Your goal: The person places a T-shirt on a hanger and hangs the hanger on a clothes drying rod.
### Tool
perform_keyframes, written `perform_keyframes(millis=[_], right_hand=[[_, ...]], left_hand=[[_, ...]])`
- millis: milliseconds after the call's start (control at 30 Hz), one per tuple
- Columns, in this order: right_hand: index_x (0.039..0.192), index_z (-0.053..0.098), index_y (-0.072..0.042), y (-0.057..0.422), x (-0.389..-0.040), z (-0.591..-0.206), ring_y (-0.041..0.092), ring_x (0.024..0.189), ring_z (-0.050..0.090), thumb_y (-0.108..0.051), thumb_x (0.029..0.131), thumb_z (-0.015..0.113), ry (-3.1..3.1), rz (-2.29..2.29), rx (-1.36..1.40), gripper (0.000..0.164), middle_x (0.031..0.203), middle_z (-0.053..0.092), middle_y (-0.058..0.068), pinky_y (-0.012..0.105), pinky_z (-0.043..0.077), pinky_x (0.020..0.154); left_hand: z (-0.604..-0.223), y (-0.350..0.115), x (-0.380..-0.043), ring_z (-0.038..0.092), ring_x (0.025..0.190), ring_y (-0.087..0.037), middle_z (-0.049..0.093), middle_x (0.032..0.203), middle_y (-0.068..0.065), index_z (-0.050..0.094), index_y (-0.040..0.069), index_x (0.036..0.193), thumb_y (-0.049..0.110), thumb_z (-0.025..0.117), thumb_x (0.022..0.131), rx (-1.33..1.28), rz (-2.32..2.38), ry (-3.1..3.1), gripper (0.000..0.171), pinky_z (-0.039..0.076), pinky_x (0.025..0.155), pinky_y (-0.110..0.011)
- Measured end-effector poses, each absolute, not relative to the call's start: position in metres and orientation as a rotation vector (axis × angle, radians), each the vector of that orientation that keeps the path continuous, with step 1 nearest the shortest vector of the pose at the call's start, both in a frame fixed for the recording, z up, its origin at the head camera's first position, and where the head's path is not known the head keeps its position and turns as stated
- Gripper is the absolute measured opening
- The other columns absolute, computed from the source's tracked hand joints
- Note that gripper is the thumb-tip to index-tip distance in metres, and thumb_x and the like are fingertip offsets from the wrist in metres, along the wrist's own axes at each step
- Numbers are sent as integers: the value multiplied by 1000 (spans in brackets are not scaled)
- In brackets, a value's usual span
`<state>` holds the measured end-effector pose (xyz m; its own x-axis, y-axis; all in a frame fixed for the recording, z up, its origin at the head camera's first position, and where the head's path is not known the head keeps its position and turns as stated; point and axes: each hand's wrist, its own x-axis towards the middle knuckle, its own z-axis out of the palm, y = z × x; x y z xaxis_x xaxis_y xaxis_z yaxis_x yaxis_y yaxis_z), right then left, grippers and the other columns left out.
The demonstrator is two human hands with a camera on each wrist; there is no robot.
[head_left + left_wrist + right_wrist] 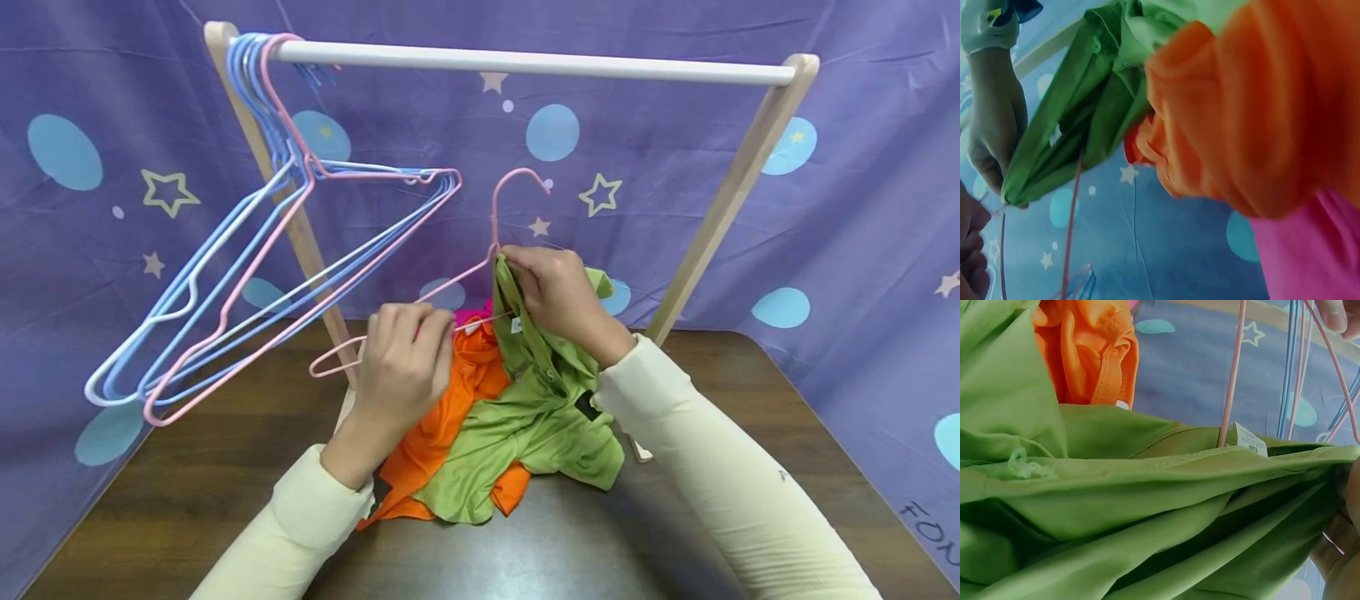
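Note:
My left hand (401, 358) grips a loose pink hanger (453, 281) by its left side, in the middle of the head view. The hanger's hook points up and to the right. With my right hand (558, 287) I pinch the neckline edge of a green polo shirt (540, 425), right beside the hanger's neck. In the right wrist view the hanger's bar (1233, 381) runs in behind the shirt's edge, near a white label (1250, 440). Part of the hanger is hidden by the cloth. The shirt's lower part lies over an orange garment (438, 433) on the table.
A wooden rack with a white rail (525, 62) stands across the table (247, 492). Several blue, white and pink hangers (288, 167) hang at its left end. A bright pink cloth (1310, 250) lies by the orange garment. Behind is a purple patterned curtain (420, 108).

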<state>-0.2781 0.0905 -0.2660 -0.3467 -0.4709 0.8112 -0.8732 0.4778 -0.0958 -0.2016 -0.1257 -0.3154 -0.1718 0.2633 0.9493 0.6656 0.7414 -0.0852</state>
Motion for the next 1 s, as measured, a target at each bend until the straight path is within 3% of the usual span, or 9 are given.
perform_keyframes(millis=[133,400,767,1000], right_hand=[[115,74,7,92,-278,-264,34,96,74,7,95,61,-1992,690,1090,23,108,75,21,44,59,84],[114,74,6,93,-280,-264,33,95,75,6,97,60,-2001,697,1073,23,108,75,20,43,59,84],[114,75,5,94,-279,-263,32,96,75,4,97,60,-2005,722,1078,22,107,76,18,43,59,85],[112,75,4,94,-279,-264,30,93,75,5,96,59,-1982,738,1079,23,105,76,17,42,59,83]], left_hand=[[-313,-115,-204,53,82,-33,61,92,-13,69,-1,95,8,63,96,-917,-314,-1927,11,44,69,-43],[-323,-87,-215,59,94,-29,63,100,-9,68,5,98,19,72,94,-1159,-101,-2305,15,50,89,-41],[-338,-47,-226,64,107,-23,67,108,-1,71,13,106,40,70,96,-1298,270,-2397,29,50,93,-38],[-343,-31,-229,64,106,-20,68,107,2,73,16,107,41,69,96,-1283,340,-2436,27,47,99,-37]])
